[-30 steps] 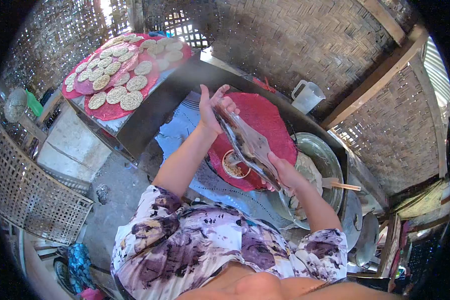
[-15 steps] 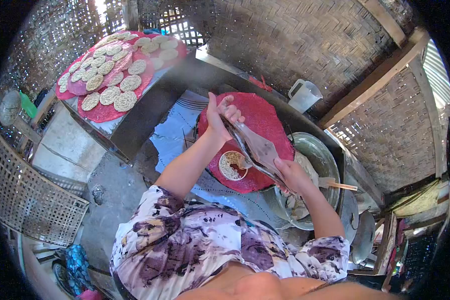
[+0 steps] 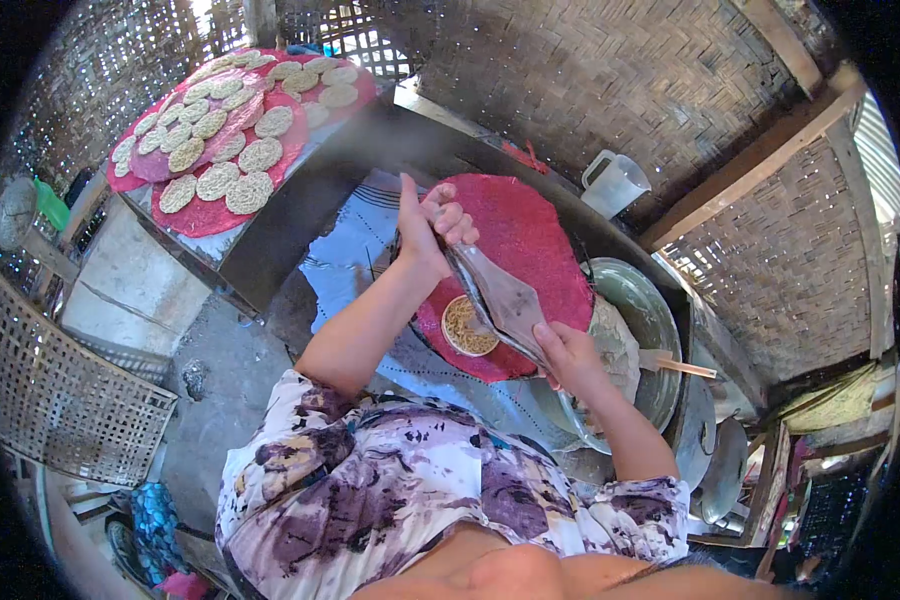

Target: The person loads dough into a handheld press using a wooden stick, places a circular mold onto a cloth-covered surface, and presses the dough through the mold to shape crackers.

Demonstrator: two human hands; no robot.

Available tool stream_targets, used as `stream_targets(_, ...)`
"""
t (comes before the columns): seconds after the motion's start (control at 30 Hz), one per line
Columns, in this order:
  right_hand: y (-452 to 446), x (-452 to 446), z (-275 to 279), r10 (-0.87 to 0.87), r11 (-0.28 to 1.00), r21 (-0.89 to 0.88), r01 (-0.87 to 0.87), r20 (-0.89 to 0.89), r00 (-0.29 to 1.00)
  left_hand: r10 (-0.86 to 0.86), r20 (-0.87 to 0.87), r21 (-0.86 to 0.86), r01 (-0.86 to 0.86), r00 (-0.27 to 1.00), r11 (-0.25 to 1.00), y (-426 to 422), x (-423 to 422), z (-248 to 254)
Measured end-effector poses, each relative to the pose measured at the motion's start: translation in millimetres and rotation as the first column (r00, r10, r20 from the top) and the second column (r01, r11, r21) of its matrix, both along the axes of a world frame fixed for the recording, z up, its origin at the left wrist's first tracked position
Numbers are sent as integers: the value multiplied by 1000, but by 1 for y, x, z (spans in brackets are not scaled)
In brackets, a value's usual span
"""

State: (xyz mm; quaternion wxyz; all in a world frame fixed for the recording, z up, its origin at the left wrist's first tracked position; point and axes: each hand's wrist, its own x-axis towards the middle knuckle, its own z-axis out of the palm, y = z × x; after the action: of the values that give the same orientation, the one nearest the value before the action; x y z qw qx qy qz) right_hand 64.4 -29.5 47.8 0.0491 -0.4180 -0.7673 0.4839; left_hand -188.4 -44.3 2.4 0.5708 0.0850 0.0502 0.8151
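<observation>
My left hand [image 3: 436, 228] is closed round the upper end of a greyish, translucent, bag-like piece with a dark long edge [image 3: 505, 290]. My right hand [image 3: 572, 362] grips its lower end, so it slants across between both hands. Beneath it, a round white ring [image 3: 471, 351] lies on a red, round mat [image 3: 530, 225]. Thin, pale strands [image 3: 467, 328] fill most of the ring. The underside of the bag-like piece, where strands would come out, is hidden from me.
Flat strand discs [image 3: 218, 181] lie on red sheets on a ledge at the upper left. At my right stands a large metal basin [image 3: 660, 300] with pale dough [image 3: 615, 345] and a wooden-handled spatula [image 3: 685, 368]. A plastic jug [image 3: 620, 185] stands behind.
The ring now holds more strands, covering the red that showed inside it. Both hands have shifted slightly to the left, still gripping the bag-like piece.
</observation>
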Motion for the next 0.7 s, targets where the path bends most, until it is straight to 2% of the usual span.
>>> stream_targets(0.13, 1, 6, 2, -9, 1000, 24, 9, 3, 1000, 6, 6, -2, -6, 1000, 1000, 4, 8, -3)
stream_targets(0.27, -2, 13, 5, 21, 1000, 11, -22, 85, 996, -5, 6, -29, 6, 1000, 1000, 0, 16, -4)
stream_targets(0.33, -5, 14, 8, -7, 998, -55, 13, 102, 995, -110, 20, 107, 107, 994, 988, 5, 13, -20)
stream_targets(0.37, -4, 16, 8, -8, 989, -148, 19, 71, 997, -163, 21, 174, 157, 986, 972, 7, 11, -28)
stream_targets(0.43, 2, 24, 8, -15, 944, -329, 18, 11, 1000, -160, -54, 9, 161, 986, 987, -5, 12, -6)
stream_targets(0.47, 2, 26, 13, -29, 951, -309, 12, -49, 998, -160, -90, -72, 154, 983, 985, -9, 11, 1)
stream_targets(0.5, 2, 27, 22, -40, 957, -290, 7, -110, 993, -203, -177, 72, 218, 963, 973, -12, 1, 0)
stream_targets(0.6, 0, 21, 32, -97, 966, -258, 35, -232, 968, -202, -424, 27, 236, 883, 971, -20, -10, 3)
stream_targets(0.63, 0, 16, 32, -121, 967, -251, 54, -263, 957, 21, -834, 56, 47, 552, 997, -20, 0, 5)
stream_targets(0.67, -1, 8, 29, -123, 973, -223, 62, -271, 955, 149, -966, 138, -70, 211, 988, -24, 8, 6)
stream_targets(0.7, -4, -5, 22, -124, 978, -194, 70, -280, 952, 231, -958, 257, -145, -170, 956, -30, 17, 5)
